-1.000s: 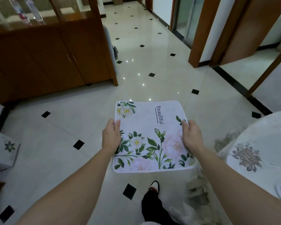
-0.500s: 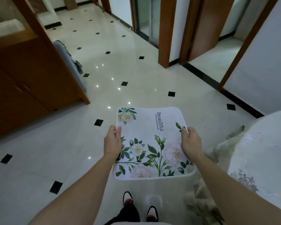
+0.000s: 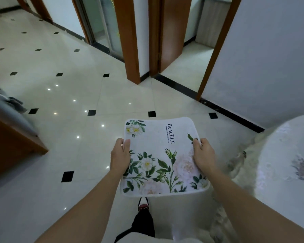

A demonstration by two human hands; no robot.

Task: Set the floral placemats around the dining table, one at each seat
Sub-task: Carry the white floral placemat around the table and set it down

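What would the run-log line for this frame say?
stage: carrying | floral placemat: held flat over floor | left hand: grips left edge | right hand: grips right edge | dining table: at right, not reached

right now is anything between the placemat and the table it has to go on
Nothing visible. Both hands, left and right, hold the white floral placemat over bare tiled floor, and the white cloth-covered dining table sits just to its right, with open space between.

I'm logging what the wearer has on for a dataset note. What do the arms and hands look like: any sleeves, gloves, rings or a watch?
Both forearms are bare right to the bottom edge of the view, so no sleeves show. The left hand and right hand wear no gloves, and no rings, watch or bracelet are visible.
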